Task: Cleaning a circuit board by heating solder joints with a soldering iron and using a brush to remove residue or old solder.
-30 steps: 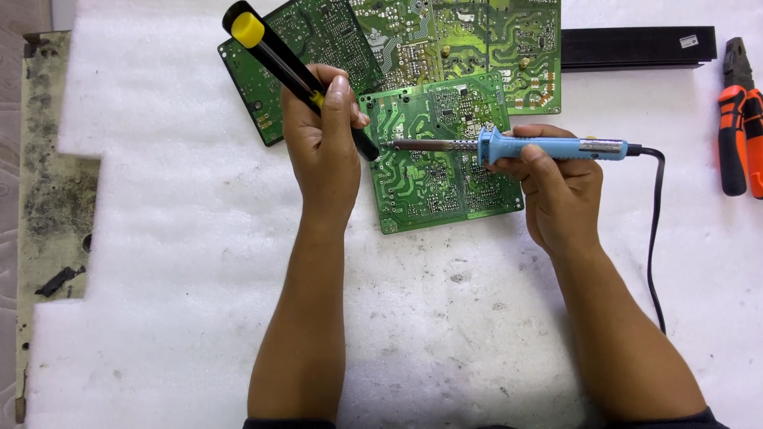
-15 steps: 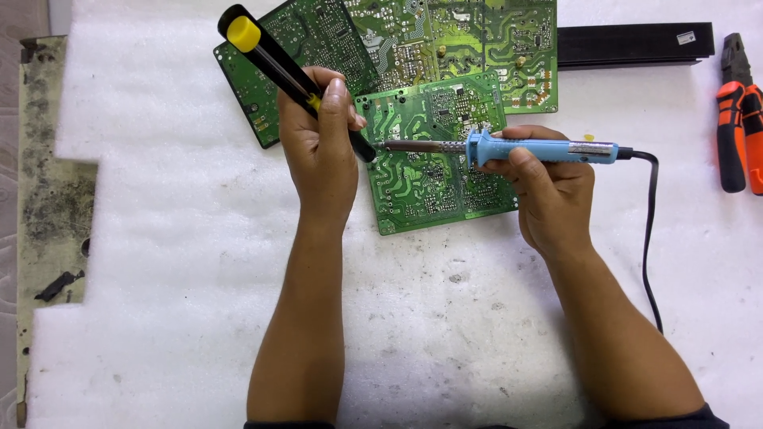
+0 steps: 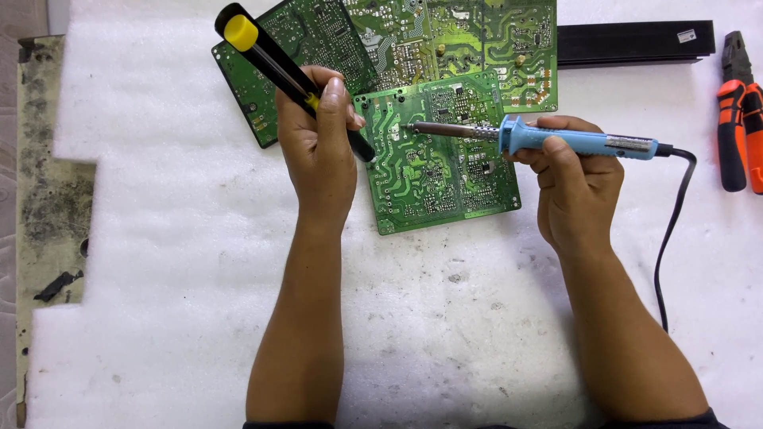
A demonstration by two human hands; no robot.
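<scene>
My left hand grips a black tube-shaped tool with a yellow cap, a desoldering pump by its look, with its tip at the left edge of a green circuit board. My right hand holds a blue-handled soldering iron, whose metal tip points left over the board's upper part. The board lies solder side up on white foam.
Two more green circuit boards lie behind the near one. A long black bar lies at the back right, with orange-handled pliers at the right edge. The iron's black cord runs down the right side. A dirty grey surface shows at left.
The soldering iron's tip has drawn a little away from the pump's tip, to the right over the board. My left hand holds its place.
</scene>
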